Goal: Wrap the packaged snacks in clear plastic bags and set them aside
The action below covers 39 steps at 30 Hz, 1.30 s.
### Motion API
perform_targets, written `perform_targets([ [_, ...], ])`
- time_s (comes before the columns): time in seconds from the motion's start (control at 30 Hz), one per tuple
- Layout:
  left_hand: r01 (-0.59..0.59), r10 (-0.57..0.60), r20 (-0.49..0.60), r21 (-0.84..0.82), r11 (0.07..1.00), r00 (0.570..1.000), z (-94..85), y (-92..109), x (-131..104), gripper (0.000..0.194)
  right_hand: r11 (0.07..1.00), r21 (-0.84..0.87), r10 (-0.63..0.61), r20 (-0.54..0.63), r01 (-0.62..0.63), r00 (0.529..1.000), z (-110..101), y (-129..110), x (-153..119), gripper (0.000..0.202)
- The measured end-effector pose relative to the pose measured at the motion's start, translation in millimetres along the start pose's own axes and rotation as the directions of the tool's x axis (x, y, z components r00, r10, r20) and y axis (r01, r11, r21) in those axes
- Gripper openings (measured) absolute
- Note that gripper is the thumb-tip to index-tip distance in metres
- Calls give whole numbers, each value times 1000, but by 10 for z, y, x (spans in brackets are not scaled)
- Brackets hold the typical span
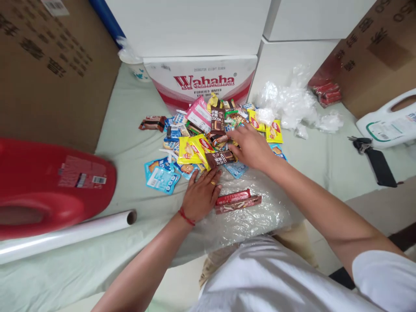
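Our left grip [201, 195] and right grip [249, 145] at the snack heap [202, 136]

We rest the left grip loosely, released, palm down with fingers spread against the near edge of the heap. The right grip reaches in from the other side, its fingers bent among the wrappers; we cannot tell whether it grasps anything. The heap lies on the tabletop [136, 112], ahead of our left grip and mostly leftward of our right.

Just ahead of the left fingertips we see a yellow packet [190, 151], with a brown cocoa packet [216, 159] between the two grips. Blue packets [163, 180] lie just left of the left grip. Beside its thumb, a red bar [232, 197] and a brown bar [240, 205] lie together on clear plastic [260, 223]. Beyond both grips stands a Wahaha carton [208, 78]; crumpled clear bags [287, 106] lie beyond the right grip and to its right. Well left of our left grip are a red jug [61, 173] and a white roll [84, 232].
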<state>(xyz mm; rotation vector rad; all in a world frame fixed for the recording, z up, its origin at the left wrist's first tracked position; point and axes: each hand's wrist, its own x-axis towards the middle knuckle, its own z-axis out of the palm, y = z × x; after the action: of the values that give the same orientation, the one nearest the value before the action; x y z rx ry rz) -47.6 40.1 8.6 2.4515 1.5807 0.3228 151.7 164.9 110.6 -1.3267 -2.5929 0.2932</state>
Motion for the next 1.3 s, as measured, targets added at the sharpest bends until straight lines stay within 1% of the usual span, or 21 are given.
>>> perform_targets([
  [0.07,0,0,0,9,1000,1000,1,-8,2,49,997,-12,-77,-52,76,996,72,64,455,49],
  [0.1,1,-1,-2,13,1000,1000,2,-12,4,49,991,-24,-135,-27,135,990,133,90,635,53],
  [0.17,2,-1,-16,15,1000,1000,2,-17,9,48,974,-40,-220,70,223,973,269,140,845,48],
  [0.23,-2,2,-25,7,1000,1000,0,-15,11,48,970,-45,-232,136,240,963,374,211,833,36],
  [0.27,-2,2,-27,2,1000,1000,-3,-13,10,48,975,-40,-213,136,221,967,404,261,759,33],
  [0.33,0,-1,-25,-7,1000,1000,-10,-7,9,48,986,-2,-168,93,169,981,418,385,549,33],
  [0.4,6,-6,-25,-13,1000,1000,-18,-4,7,48,985,78,-161,55,156,985,392,511,373,34],
  [0.47,13,-13,-29,-18,1000,999,-24,-3,6,47,973,161,-171,21,166,985,357,594,339,32],
  [0.5,17,-17,-31,-20,1000,999,-26,-3,5,47,970,186,-156,-12,156,988,342,611,391,31],
  [0.6,20,-20,-22,-27,999,1000,-32,-3,4,46,982,176,-44,-150,70,988,319,571,783,37],
  [0.67,22,-23,-12,-33,999,1000,-34,-4,2,45,989,125,-63,-170,85,984,331,490,1146,46],
  [0.77,34,-34,-12,-31,999,999,-32,-6,-1,45,978,32,-203,-51,205,978,377,345,1616,72],
  [0.8,35,-36,-14,-28,999,999,-32,-7,-3,45,980,0,-199,-3,199,980,384,304,1717,79],
  [0.87,30,-31,-15,-22,999,999,-31,-8,-5,42,992,-62,-103,92,109,990,357,249,1808,80],
  [0.93,20,-20,-16,-18,1000,1000,-32,-7,-6,38,994,-99,-17,194,37,981,262,237,1739,64],
  [0.97,18,-18,-17,-18,1000,1000,-33,-6,-6,37,993,-108,-14,241,41,970,196,243,1647,54],
  [1.03,18,-18,-22,-22,1000,1000,-33,-5,-5,35,984,-122,-90,293,131,952,58,266,1370,39],
  [1.1,18,-19,-36,-31,999,999,-29,-4,-4,34,949,-165,-218,263,267,940,-46,287,1015,29],
  [1.17,12,-15,-62,-40,999,998,-19,-4,-6,33,904,-229,-316,211,361,925,-92,300,658,26],
  [1.23,8,-13,-91,-49,999,996,-7,-4,-9,33,870,-285,-368,169,403,914,-90,320,368,29],
  [1.3,11,-18,-111,-62,998,994,2,-6,-11,34,850,-314,-406,121,423,906,-66,355,191,32],
])
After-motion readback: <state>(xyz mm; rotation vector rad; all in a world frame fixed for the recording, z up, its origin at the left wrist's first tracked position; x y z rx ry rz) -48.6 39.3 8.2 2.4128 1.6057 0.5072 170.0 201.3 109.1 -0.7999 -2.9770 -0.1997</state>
